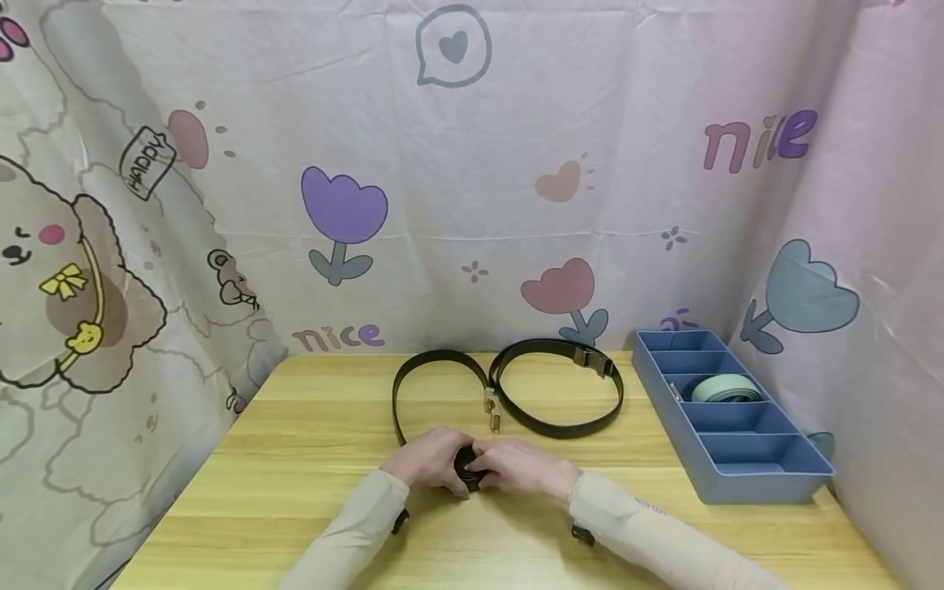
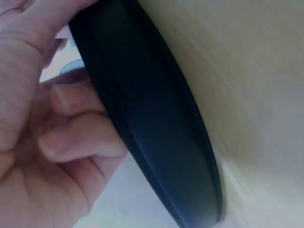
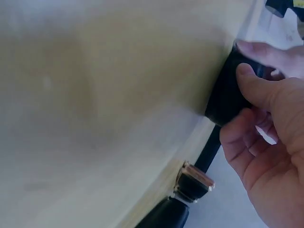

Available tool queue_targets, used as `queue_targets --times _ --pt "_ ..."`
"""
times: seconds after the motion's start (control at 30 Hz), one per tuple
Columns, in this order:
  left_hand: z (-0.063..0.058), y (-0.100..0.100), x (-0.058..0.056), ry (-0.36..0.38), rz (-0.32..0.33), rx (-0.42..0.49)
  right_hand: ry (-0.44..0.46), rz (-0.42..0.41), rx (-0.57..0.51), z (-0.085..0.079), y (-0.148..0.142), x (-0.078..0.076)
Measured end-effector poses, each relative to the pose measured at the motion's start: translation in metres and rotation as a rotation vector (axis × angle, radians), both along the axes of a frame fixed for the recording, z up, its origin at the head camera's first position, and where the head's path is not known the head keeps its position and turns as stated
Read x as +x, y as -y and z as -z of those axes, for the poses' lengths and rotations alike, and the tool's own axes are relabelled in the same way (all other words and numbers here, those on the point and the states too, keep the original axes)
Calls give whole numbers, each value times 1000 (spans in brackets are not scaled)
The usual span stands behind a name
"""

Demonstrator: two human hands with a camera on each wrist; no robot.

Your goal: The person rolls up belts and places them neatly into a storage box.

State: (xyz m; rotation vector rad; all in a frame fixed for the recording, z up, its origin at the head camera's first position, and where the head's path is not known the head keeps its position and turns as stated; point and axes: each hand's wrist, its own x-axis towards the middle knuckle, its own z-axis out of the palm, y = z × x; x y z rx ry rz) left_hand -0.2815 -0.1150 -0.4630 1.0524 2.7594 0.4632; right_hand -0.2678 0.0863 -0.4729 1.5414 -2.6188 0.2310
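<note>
A black belt (image 1: pixel 398 393) is partly rolled up near the table's front middle. Both hands grip its tight coil (image 1: pixel 469 474), the left hand (image 1: pixel 431 459) from the left side and the right hand (image 1: pixel 519 465) from the right. The rest of that belt runs back in a wide arc towards a gold-toned buckle (image 1: pixel 492 410). In the left wrist view, the strap (image 2: pixel 147 109) passes along the curled fingers. The right wrist view shows thumb and fingers pinching the coil (image 3: pixel 228 90), with a metal-edged buckle (image 3: pixel 192 183) farther along.
A second black belt (image 1: pixel 560 430) with a dark buckle (image 1: pixel 592 360) lies in a loop behind the right hand. On the right stands a blue-grey divided box (image 1: pixel 767 487), with a rolled pale green belt (image 1: pixel 723 388) in its middle compartment. A printed curtain (image 1: pixel 457 164) surrounds the table.
</note>
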Motion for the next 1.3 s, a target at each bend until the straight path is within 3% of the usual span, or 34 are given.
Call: queue_targets --times 0.23,0.47,0.63,0.77,0.87,1.1,1.2,1.3 --pt "0 -2 0 -21 14 20 31 6 35 -2 -1 -6" --pt "1 -6 -1 -76 -14 18 -17 21 -7 0 6 0" --pt "-4 -3 -4 -7 53 2 -13 16 13 -2 6 -3" --pt "-6 -1 -5 28 51 -12 -5 20 45 -3 4 -5" --pt "-6 -1 -5 -4 12 -23 22 38 43 -3 4 -6" --pt "-2 -4 0 -180 -56 -55 24 5 -11 1 7 -2" --pt "-2 -4 2 -220 -46 -74 15 3 -21 3 7 -2" --pt "-3 -2 4 -198 -1 -84 15 16 -14 4 6 -3"
